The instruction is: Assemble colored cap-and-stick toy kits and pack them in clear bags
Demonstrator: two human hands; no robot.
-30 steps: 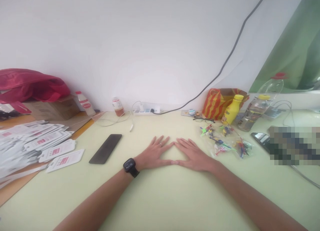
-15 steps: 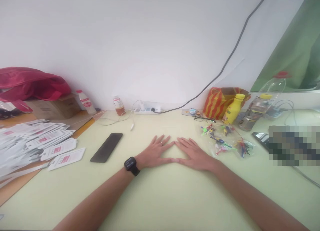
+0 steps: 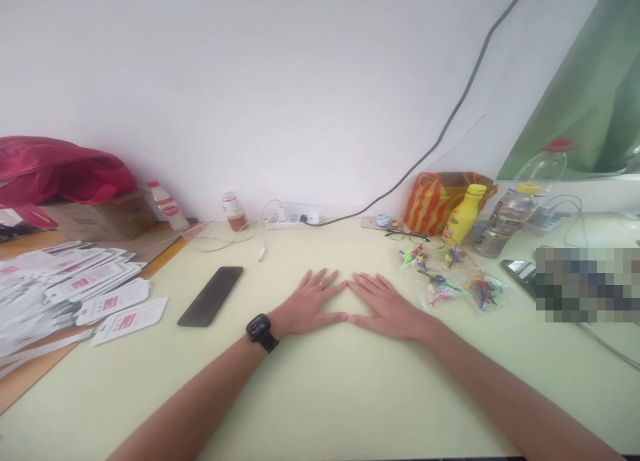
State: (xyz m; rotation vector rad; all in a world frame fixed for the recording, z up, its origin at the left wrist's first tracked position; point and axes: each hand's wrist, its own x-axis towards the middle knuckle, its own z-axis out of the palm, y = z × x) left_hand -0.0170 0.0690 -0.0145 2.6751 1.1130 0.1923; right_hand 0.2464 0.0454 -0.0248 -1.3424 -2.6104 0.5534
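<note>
Both my hands lie flat on the pale green tabletop [image 3: 320, 394]. My left hand [image 3: 309, 306], with a ring on one finger and a black watch [image 3: 261, 332] at the wrist, has its fingers stretched out and holds nothing. My right hand [image 3: 387, 308] is likewise flat with nothing in it. The thumbs and index fingertips meet or nearly meet, framing a small triangle of table. Left of my left hand lies a dark smartphone [image 3: 211, 296]. To the right of my right hand are several clear bags of small colourful plastic pieces [image 3: 440, 288].
White lanyard badges [image 3: 115, 303] pile up at left, before a cardboard box [image 3: 105, 218] under a red bag [image 3: 65, 168]. Along the wall stand a tea-coloured drink bottle [image 3: 235, 212], a power strip [image 3: 290, 221], glasses [image 3: 407, 236], a striped bag [image 3: 425, 204] and a yellow bottle [image 3: 463, 214].
The whole view has shifted very slightly. My hands stay flat in the same place on the table, and no object has moved.
</note>
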